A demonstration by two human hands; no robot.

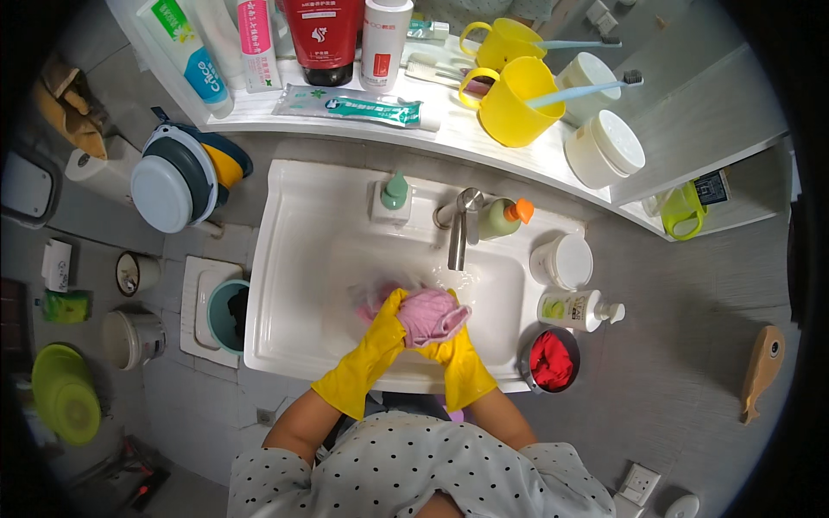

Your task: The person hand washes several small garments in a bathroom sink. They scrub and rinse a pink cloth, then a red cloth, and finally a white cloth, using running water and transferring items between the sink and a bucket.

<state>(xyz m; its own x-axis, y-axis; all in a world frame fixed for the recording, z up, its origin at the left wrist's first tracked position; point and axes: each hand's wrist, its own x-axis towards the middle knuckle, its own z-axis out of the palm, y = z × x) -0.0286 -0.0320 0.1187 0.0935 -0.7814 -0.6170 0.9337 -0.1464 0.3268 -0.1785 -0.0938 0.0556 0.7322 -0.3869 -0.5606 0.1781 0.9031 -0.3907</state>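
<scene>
Well off to the left of the two hands, a stack of plastic basins [173, 177] hangs by the wall, and lower down a green basin [65, 393] sits on the floor, both far from the work. Nearer, just left of the hands, the white sink [294, 259] spreads out, its bare left floor wet-looking but free of cloth.

The left hand [387, 321], in a yellow rubber glove, comes in from below and presses against the left side of a pink cloth [430, 315]; its fingers look curled into the fabric, closed on it. The cloth is bunched up between both hands, over the middle of the basin and just below the tap [462, 226]. The right hand [449, 341], also gloved in yellow, sits under and right of the bundle, and it too appears clamped on the cloth, though most of its fingers are hidden beneath the folds.

Judging by the bunched, wet-looking fabric, the washing seems to be mid-scrub: the cloth is soaked and being rubbed, while rinsing and wringing out look not yet done. I cannot tell whether water is running.

Right of the hands, a small metal bowl [550, 358] holds a red cloth [551, 361], near but apart, and a soap bottle [574, 309] lies on the sink's right edge
</scene>
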